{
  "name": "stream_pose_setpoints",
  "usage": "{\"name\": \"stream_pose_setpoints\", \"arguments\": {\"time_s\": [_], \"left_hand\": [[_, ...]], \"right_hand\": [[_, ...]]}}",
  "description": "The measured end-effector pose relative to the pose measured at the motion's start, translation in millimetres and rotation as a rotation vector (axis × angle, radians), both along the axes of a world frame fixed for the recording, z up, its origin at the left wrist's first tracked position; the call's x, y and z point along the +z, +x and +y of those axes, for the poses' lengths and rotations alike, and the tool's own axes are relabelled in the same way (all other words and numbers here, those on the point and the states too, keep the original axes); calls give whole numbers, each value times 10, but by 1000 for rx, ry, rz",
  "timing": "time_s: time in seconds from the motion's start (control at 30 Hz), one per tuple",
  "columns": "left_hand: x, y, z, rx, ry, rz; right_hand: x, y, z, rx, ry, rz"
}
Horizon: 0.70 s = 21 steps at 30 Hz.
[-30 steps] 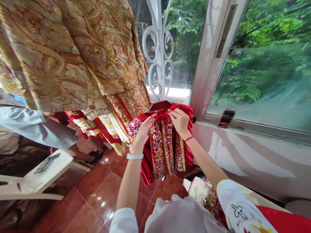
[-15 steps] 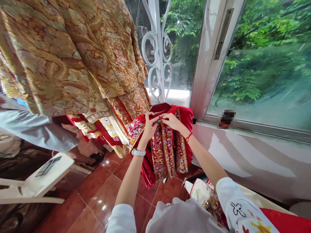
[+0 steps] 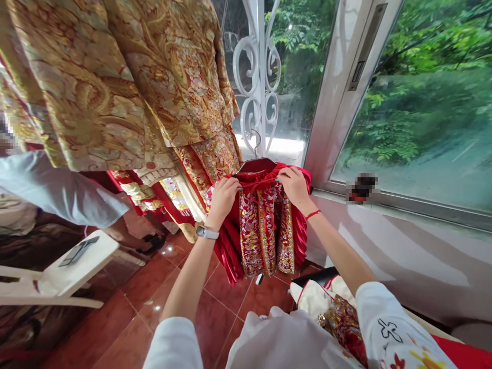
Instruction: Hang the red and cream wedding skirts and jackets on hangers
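A red pleated skirt (image 3: pixel 265 233) with gold and silver embroidered panels hangs on a dark hanger (image 3: pixel 257 165) whose metal hook points up. My left hand (image 3: pixel 226 197) grips the waistband's left side, thumb and fingers closed on the cloth. At the right side of the waistband, my right hand (image 3: pixel 292 185) pinches the red fabric. Thin red ties cross the waist between my hands, with a small knot near the middle. The hanger's ends are partly hidden by the cloth and my fingers.
Gold embroidered robes (image 3: pixel 165 87) hang at the left. A white scrolled metal stand (image 3: pixel 259 77) rises before the window. A white plastic chair (image 3: pixel 84 261) carries a phone (image 3: pixel 79 251). Beside it is a person in grey clothing (image 3: pixel 65 189). White and gold garments (image 3: pixel 338 312) lie lower right.
My hands have moved apart from the middle of the waistband, one to each side. The knotted ties between them now show, pulled out along the waist.
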<state>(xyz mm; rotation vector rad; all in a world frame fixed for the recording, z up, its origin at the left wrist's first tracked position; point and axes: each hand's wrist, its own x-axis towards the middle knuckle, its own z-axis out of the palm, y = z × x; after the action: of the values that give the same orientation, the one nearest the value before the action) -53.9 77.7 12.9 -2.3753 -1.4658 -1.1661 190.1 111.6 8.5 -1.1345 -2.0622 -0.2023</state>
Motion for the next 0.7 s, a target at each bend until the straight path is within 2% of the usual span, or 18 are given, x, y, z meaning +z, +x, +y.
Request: {"name": "stream_pose_setpoints", "arguments": {"time_s": [0.1,0.2,0.23,0.3,0.37,0.53,0.63,0.7], "left_hand": [[-39,-38,-10,-23,-44,-111],[-83,41,-2,-179,-184,-428],[-91,62,-7,-258,-273,-521],[-83,63,-36,-329,-408,-569],[-40,13,-88,-269,-420,-486],[86,-60,-214,72,-161,-86],[56,-4,-251,131,-94,26],[0,-5,-272,89,-146,-30]], "right_hand": [[-86,34,32,56,-56,200],[-181,-106,1,244,-218,524],[-199,-145,-17,292,-285,560],[-194,-155,-51,289,-350,468],[-134,-71,-80,213,-315,303],[27,185,-176,-12,-93,9],[-31,196,-226,-35,-124,90],[-137,189,-239,51,-288,260]]}}
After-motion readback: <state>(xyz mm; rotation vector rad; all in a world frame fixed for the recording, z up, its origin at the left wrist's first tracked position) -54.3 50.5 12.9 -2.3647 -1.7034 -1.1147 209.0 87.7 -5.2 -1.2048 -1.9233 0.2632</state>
